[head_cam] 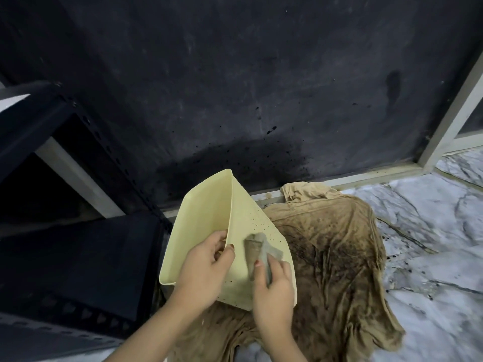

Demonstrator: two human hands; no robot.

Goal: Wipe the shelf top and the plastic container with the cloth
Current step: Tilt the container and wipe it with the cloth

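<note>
Low in the middle of the view, above a soiled brown cloth on the floor, a pale yellow plastic container [209,226] is held tipped on its side, its open mouth turned to the left and its speckled outer wall facing up. The left hand [206,270] grips the container's edge, fingers curled inside the rim and thumb on the outer wall. The right hand [274,286] pinches a small grey wiping cloth [261,250] and presses it flat against that dirty outer wall, near the container's lower end. Dark specks dot the wall above the cloth. Beneath both hands the large brown cloth [334,257] lies crumpled and heavily stained, spread over the white marble floor [431,210]. To the left stands a dark metal shelf [86,244] with perforated uprights. Behind everything rises a dark wall [235,74], splashed with black spots near its base, and a pale frame [454,113] runs up at far right.
</note>
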